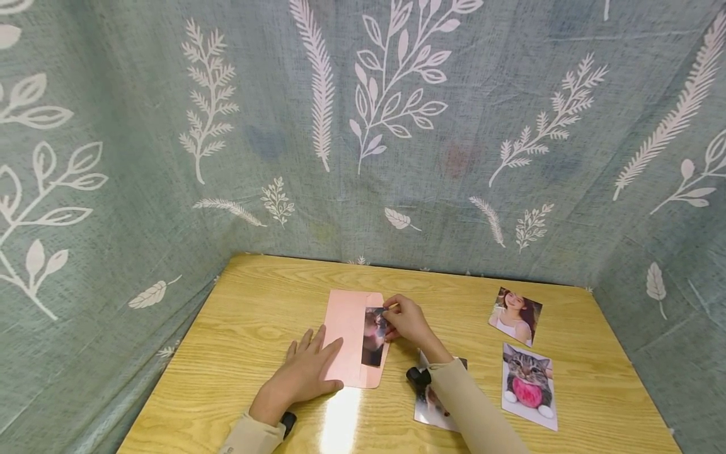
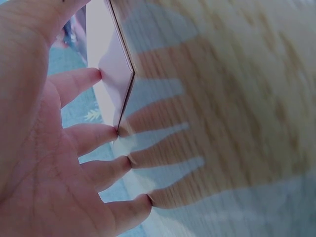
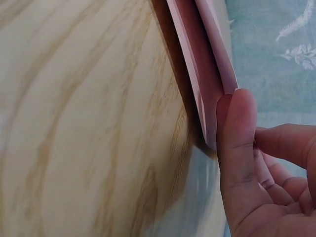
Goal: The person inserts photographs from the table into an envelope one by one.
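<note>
A pink envelope (image 1: 345, 328) lies on the table, with its flap side toward the right. A dark photo (image 1: 373, 343) stands partly out of its right side, over the flap; its left part is hidden. My right hand (image 1: 408, 321) pinches the photo near its upper right edge between thumb and fingers. In the right wrist view, the thumb (image 3: 238, 148) is right at the envelope's gaping pink edge (image 3: 190, 54). My left hand (image 1: 306, 372) rests with spread fingers on the envelope's left side. Its fingertips touch the envelope corner (image 2: 116, 74) and the tabletop in the left wrist view.
On the right of the wooden table (image 1: 272, 284) lie a photo of a person (image 1: 516, 316) and a photo of a cat (image 1: 529, 388). Another photo (image 1: 428, 410) is partly covered by my right forearm. A patterned grey-green cloth (image 1: 340, 189) hangs around the table.
</note>
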### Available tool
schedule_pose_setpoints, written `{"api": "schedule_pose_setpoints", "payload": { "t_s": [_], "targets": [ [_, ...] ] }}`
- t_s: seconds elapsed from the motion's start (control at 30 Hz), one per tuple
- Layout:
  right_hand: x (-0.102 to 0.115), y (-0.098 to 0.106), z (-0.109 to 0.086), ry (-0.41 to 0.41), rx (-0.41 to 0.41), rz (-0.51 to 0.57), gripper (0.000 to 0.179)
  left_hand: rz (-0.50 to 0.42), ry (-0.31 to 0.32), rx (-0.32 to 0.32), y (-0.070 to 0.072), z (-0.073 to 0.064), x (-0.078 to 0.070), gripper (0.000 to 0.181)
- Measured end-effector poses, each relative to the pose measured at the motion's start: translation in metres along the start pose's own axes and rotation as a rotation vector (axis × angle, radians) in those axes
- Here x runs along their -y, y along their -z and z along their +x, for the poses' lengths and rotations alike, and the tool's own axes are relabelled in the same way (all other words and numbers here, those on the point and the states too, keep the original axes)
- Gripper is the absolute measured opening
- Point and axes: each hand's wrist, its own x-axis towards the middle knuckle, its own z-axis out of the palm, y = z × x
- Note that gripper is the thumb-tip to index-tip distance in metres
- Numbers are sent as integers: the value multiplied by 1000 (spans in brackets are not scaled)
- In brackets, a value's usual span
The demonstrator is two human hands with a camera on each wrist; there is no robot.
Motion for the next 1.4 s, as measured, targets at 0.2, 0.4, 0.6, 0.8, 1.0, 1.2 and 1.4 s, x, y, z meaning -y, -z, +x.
{"api": "schedule_pose_setpoints", "payload": {
  "t_s": [0.2,0.4,0.6,0.8,1.0,1.2,1.4],
  "targets": [
    [2,-4,2,-5,23,-15,20,8,-2,1,-2,0,1,87],
    [1,-7,5,-24,37,-20,18,8,-4,4,-2,0,2,87],
    [0,-10,8,-37,32,-30,16,13,-2,12,-2,1,1,87],
    [0,-16,11,-18,40,-45,17,18,3,10,-2,1,0,86],
    [-1,-23,16,-29,36,-69,17,28,5,6,-1,0,0,86],
    [0,-27,18,-48,29,-86,16,38,4,4,-1,0,0,86],
    [1,-25,16,-43,32,-85,18,44,6,-4,-1,0,0,86]
  ]
}}
